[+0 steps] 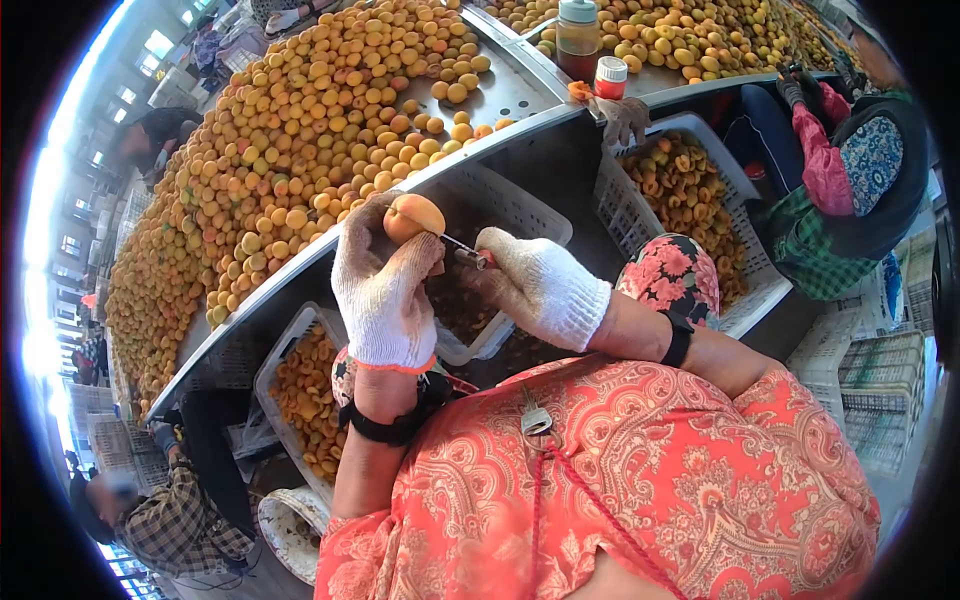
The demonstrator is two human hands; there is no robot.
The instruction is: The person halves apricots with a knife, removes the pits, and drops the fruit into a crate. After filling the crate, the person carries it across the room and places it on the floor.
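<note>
An orange apricot point(414, 217) is held between the fingers and thumb of my left hand point(385, 280), in a white knitted glove with a stained palm. My right hand point(540, 290), gloved too, is closed round a small tool point(466, 249) with a thin metal shaft. The shaft reaches to the lower right side of the apricot; whether its tip is inside the fruit I cannot tell. Both hands are in front of the metal table's edge point(300, 262), above a crate point(545, 222) with dark contents.
Apricots point(290, 140) are heaped on the table. A bottle point(577, 45) and a red jar point(610, 78) stand at its edge. Crates of cut fruit point(690, 190) point(308, 390) flank my knees. Co-workers sit at the right point(850, 160) and lower left point(180, 515).
</note>
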